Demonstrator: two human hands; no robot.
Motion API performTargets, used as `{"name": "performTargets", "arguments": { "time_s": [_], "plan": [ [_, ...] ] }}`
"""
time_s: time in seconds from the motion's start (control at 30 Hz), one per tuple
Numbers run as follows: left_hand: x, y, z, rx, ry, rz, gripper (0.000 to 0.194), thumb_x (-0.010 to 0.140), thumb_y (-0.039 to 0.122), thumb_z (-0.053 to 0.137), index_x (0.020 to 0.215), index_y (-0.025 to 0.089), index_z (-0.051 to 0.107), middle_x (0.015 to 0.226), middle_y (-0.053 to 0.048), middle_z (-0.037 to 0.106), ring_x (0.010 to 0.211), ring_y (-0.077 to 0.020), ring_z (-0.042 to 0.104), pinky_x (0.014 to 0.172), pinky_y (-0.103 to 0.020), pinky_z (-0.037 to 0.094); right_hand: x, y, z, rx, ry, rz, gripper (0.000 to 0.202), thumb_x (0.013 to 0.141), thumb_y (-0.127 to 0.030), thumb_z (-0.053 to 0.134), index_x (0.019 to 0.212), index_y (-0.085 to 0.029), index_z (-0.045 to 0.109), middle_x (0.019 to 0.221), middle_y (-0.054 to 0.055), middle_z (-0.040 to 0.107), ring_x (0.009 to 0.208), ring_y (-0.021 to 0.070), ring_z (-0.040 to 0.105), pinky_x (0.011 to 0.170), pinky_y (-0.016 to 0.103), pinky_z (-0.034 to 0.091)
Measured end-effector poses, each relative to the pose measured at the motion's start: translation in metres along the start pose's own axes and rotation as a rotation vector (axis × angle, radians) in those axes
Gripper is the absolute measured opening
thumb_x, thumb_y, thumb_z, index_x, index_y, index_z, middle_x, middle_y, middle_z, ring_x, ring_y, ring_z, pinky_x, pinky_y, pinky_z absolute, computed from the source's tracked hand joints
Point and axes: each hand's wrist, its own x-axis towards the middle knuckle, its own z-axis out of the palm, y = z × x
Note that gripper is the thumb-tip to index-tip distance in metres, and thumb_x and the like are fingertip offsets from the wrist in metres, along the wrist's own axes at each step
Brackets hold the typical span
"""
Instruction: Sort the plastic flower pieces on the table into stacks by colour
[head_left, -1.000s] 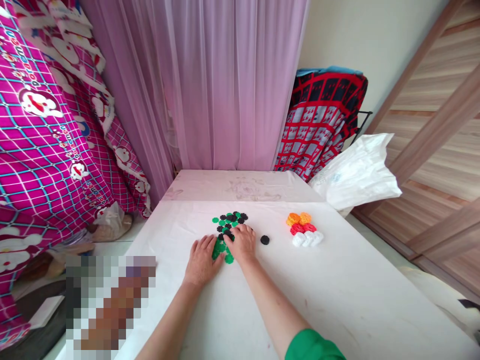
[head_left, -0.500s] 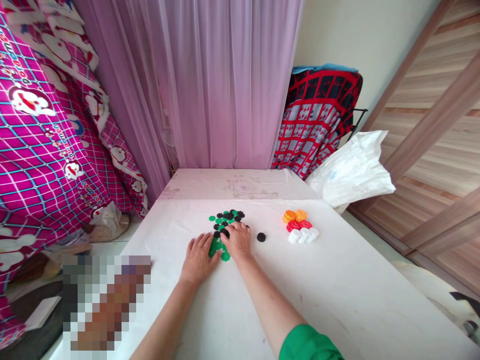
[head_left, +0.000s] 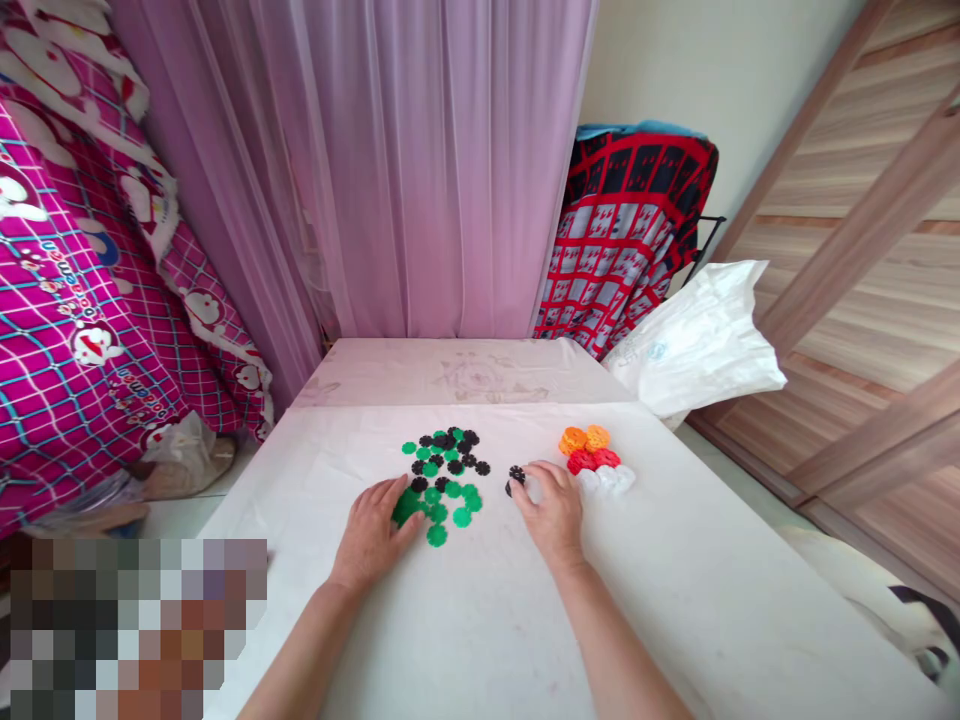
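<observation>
My right hand (head_left: 553, 508) has a black notched plastic disc (head_left: 517, 473) between thumb and fingertips, just above another black disc lying apart from the main heap. My left hand (head_left: 371, 532) rests on the cloth with its fingers apart, curved around the left side of a cluster of green notched discs (head_left: 437, 535); its fingertips touch some of them. Beyond that cluster, black discs (head_left: 469, 461) and green discs lie mixed and partly overlapping.
Right of my right hand sit stacks of orange discs (head_left: 574, 440), red discs (head_left: 592, 461) and white discs (head_left: 616, 480). A white cloth (head_left: 480, 630) covers the table. Off its right edge stands a white bag (head_left: 694, 335); a curtain (head_left: 450, 170) hangs behind.
My right hand has moved right, from the mixed heap to the separate black disc, bringing a black disc along. My left hand stays by the green discs, its fingers slightly shifted.
</observation>
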Motion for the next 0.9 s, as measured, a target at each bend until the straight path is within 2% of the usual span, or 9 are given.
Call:
{"name": "performTargets", "arguments": {
  "time_s": [0.1, 0.2, 0.27, 0.47, 0.9],
  "plan": [
    [0.008, -0.005, -0.004, -0.151, 0.027, -0.114, 0.056, 0.085, 0.054, 0.047, 0.127, 0.02, 0.06, 0.121, -0.01, 0.069, 0.115, -0.0268, 0.061, 0.104, -0.045, 0.044, -0.001, 0.02, -0.008, -0.03, -0.034, -0.007, 0.019, 0.086, -0.037, 0.059, 0.086, -0.021, 0.068, 0.091, 0.007, 0.068, 0.087, 0.0211, 0.059, 0.084, 0.037, 0.044],
    [0.008, -0.013, -0.007, -0.347, 0.102, -0.31, 0.053, 0.088, 0.055, 0.041, 0.125, 0.022, 0.06, 0.115, -0.008, 0.071, 0.108, -0.0234, 0.065, 0.097, -0.04, 0.05, -0.004, 0.019, -0.008, -0.036, -0.109, 0.007, 0.017, 0.085, -0.036, 0.06, 0.086, -0.021, 0.068, 0.092, 0.006, 0.068, 0.089, 0.0211, 0.058, 0.085, 0.036, 0.044],
    [0.006, -0.018, -0.009, -0.432, 0.16, -0.377, 0.052, 0.086, 0.056, 0.042, 0.12, 0.021, 0.062, 0.114, -0.008, 0.072, 0.108, -0.0234, 0.065, 0.097, -0.039, 0.049, -0.005, 0.014, -0.008, -0.044, -0.149, 0.03, 0.016, 0.084, -0.035, 0.061, 0.086, -0.021, 0.069, 0.094, 0.007, 0.068, 0.091, 0.0213, 0.058, 0.086, 0.036, 0.044],
    [0.004, -0.021, -0.01, -0.504, 0.212, -0.42, 0.048, 0.082, 0.055, 0.048, 0.112, 0.021, 0.065, 0.112, -0.008, 0.073, 0.107, -0.024, 0.067, 0.097, -0.039, 0.05, -0.004, 0.009, -0.011, -0.065, -0.187, 0.065, 0.015, 0.084, -0.033, 0.06, 0.087, -0.022, 0.069, 0.094, 0.007, 0.068, 0.092, 0.0222, 0.058, 0.088, 0.037, 0.043],
    [0.006, -0.018, -0.01, -0.485, 0.194, -0.428, 0.046, 0.081, 0.051, 0.049, 0.111, 0.021, 0.065, 0.112, -0.008, 0.073, 0.107, -0.0238, 0.066, 0.098, -0.04, 0.05, -0.003, 0.009, -0.011, -0.077, -0.221, 0.058, 0.017, 0.085, -0.034, 0.059, 0.087, -0.021, 0.069, 0.094, 0.007, 0.068, 0.092, 0.0216, 0.057, 0.088, 0.036, 0.042]
  ]
}}
